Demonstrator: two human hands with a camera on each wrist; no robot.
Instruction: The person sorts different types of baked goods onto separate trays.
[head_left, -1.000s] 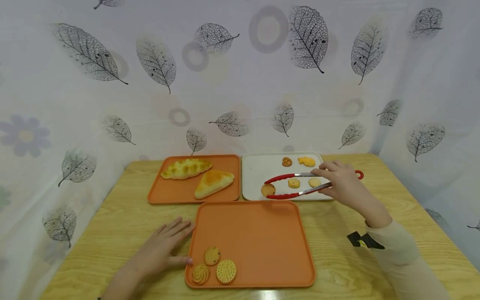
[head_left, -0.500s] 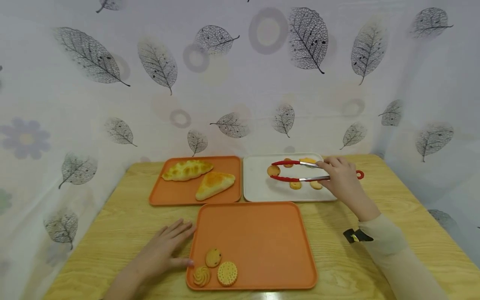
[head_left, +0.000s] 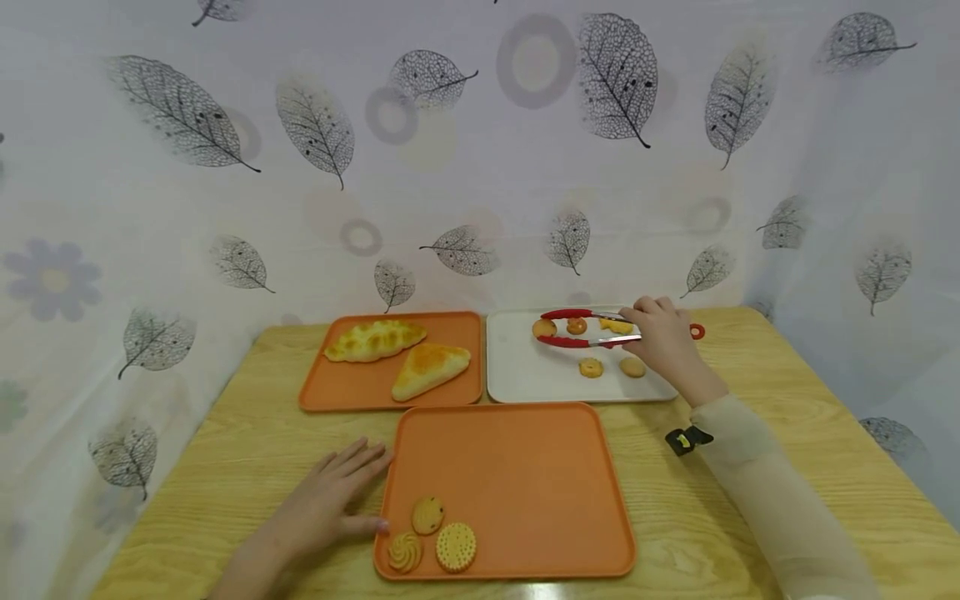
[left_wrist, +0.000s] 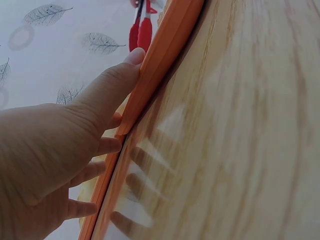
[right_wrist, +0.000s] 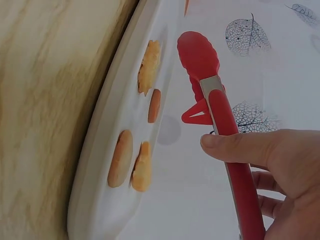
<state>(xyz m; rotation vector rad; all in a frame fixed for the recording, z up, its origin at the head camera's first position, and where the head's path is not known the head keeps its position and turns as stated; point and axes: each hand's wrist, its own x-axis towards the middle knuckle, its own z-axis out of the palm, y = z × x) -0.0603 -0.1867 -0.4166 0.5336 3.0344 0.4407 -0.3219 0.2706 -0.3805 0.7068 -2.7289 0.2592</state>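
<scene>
My right hand (head_left: pixel 663 337) grips metal tongs (head_left: pixel 615 339) with red tips, over the white tray (head_left: pixel 517 379). A round brown cookie (head_left: pixel 544 329) sits between the tong tips in the head view; the right wrist view does not show it. Just right of it lie a small pretzel (head_left: pixel 576 326) and a fish-shaped cracker (head_left: pixel 617 326). A ring-like cookie (head_left: pixel 591 367) and a plain oval cookie (head_left: pixel 632 367) rest nearer me. My left hand (head_left: pixel 318 504) lies with fingers spread at the left edge of the front orange tray (head_left: pixel 525 483), thumb on its rim.
Several things surround this: a chip cookie (head_left: pixel 427 516), a swirl cookie (head_left: pixel 405 552) and a dotted round cookie (head_left: pixel 456 547) in the front tray's near left corner. Behind left, another orange tray (head_left: pixel 330 387) bears a braided bread (head_left: pixel 375 341) and a triangular pastry (head_left: pixel 430 371).
My right hand has moved the tongs away from me to the white tray's back row, and the round brown cookie has travelled with the tips. The left hand has stayed in place.
</scene>
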